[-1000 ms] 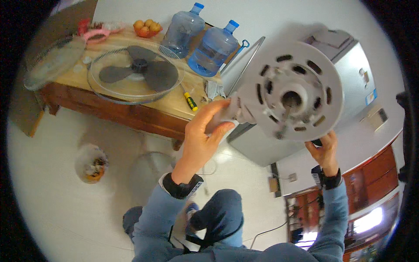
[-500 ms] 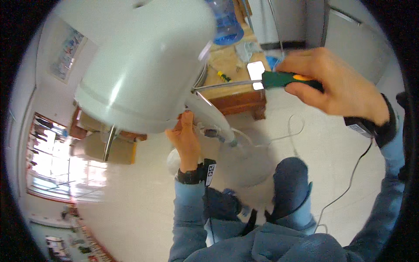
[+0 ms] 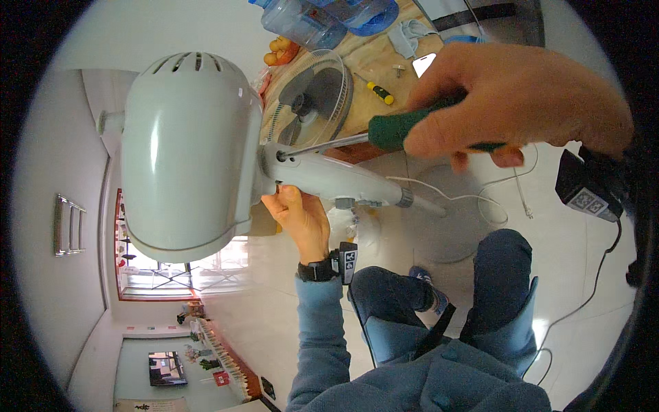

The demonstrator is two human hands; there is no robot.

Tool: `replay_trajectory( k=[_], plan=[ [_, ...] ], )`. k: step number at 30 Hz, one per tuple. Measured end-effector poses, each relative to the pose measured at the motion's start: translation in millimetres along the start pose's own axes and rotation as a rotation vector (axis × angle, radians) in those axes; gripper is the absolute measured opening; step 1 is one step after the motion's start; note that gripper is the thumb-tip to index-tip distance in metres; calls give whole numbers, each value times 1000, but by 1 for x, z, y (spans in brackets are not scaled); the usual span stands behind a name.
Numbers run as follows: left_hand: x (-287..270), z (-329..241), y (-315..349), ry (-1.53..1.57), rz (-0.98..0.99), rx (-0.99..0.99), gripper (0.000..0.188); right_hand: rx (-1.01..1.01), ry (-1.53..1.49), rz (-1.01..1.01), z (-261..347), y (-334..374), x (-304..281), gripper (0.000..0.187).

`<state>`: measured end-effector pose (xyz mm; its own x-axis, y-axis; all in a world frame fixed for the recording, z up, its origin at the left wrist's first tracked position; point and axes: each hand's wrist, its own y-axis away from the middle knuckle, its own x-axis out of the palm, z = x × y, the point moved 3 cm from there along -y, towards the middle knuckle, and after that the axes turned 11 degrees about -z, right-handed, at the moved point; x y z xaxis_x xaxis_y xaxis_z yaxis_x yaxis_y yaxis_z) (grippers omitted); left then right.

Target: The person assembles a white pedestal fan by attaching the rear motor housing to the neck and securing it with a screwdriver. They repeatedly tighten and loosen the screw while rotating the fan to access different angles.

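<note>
A pale grey fan motor housing (image 3: pixel 182 151) with slots at one end fills the left of the view, joined to a fan neck (image 3: pixel 322 170) running right. My right hand (image 3: pixel 508 96) is closed round the green handle of a screwdriver (image 3: pixel 391 132). Its metal shaft slants left, and the tip sits at a hole in the neck beside the housing. Under that same spot, my left hand (image 3: pixel 302 218) has its thumb and fingers pinched against the neck's underside; what lies between the fingertips is hidden.
Behind the neck, a wooden table (image 3: pixel 374 65) bears a fan blade (image 3: pixel 309 99) in a wire guard, a yellow-and-black screwdriver (image 3: pixel 379 92), blue water bottles (image 3: pixel 302 24), a cloth (image 3: pixel 410 36) and a phone (image 3: pixel 424 64). The round fan base (image 3: pixel 446 233) and a white cord (image 3: pixel 498 218) are on the floor.
My view has shifted, showing more of the table and the fan's whole housing. The green screwdriver's tip now sits at the neck's hole. My left hand remains under the neck.
</note>
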<state>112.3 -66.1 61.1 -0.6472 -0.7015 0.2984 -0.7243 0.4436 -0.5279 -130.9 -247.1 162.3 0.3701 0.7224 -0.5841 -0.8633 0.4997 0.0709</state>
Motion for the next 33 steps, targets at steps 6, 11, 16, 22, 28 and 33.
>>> replay_trajectory(
  k=[6, 11, 16, 22, 28, 33],
  plan=[
    [-2, 3, -1, -20, -66, 26, 54, -581, 411, -252, 6, -5, 6, 50],
    [-7, 5, -2, -74, -34, -14, 45, -802, 602, -489, 3, -1, 6, 50],
    [-10, 6, -3, -100, -41, -12, 39, -589, 366, -360, -7, -10, -5, 49],
    [-10, 6, 0, -102, -61, -5, 39, -676, 388, -386, -10, -23, 1, 48],
    [-8, 6, 0, -174, -4, -60, 40, -722, 399, -399, -13, -25, 3, 46],
    [-7, 5, -1, -137, -44, -59, 40, -287, 104, -119, -26, -32, -11, 46]
  ],
)
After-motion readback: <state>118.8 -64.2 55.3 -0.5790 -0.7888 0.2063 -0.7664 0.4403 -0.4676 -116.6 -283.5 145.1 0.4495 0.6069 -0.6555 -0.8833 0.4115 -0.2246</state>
